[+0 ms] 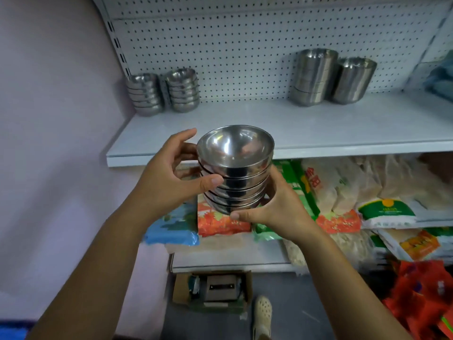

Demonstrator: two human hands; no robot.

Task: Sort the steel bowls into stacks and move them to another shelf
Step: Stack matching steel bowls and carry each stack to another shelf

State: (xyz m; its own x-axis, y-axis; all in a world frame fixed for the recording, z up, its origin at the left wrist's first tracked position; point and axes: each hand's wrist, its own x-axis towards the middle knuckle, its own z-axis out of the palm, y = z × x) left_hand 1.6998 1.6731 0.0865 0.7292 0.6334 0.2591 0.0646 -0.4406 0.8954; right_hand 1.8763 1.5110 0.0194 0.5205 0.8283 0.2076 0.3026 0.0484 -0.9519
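Just in front of the white shelf (pixel 245 123), the stack of steel bowls (pixel 234 173) was held in the air by both hands, short of the shelf's front edge and above the bags of food (pixel 338 187) on the lower level. The left hand (pixel 169 177) gripped it from the side, thumb pressed across the middle bowls and fingers curled round the far side. The right hand (pixel 279 207) cupped the bottom, thumb hooked under the lowest bowl and fingers wrapped round the right flank. The likeliest trouble was the top bowl: it sat above the left thumb with nothing pinning it, so a tilt or a knock of its rim against the shelf edge on the way in could slide it off the nest. Smooth steel on steel gives little grip, and if the two hands squeezed unevenly the middle bowls might shear sideways and spill onto the bags or the cardboard box (pixel 210 290) on the floor. The stack's long axis ran close to upright, every mouth facing up; whether it leaned slightly could not be told through the wide lens. On the shelf two short bowl stacks (pixel 144 94) stood at the back left and two taller steel stacks (pixel 313 77) at the back right, with bare shelf between them.
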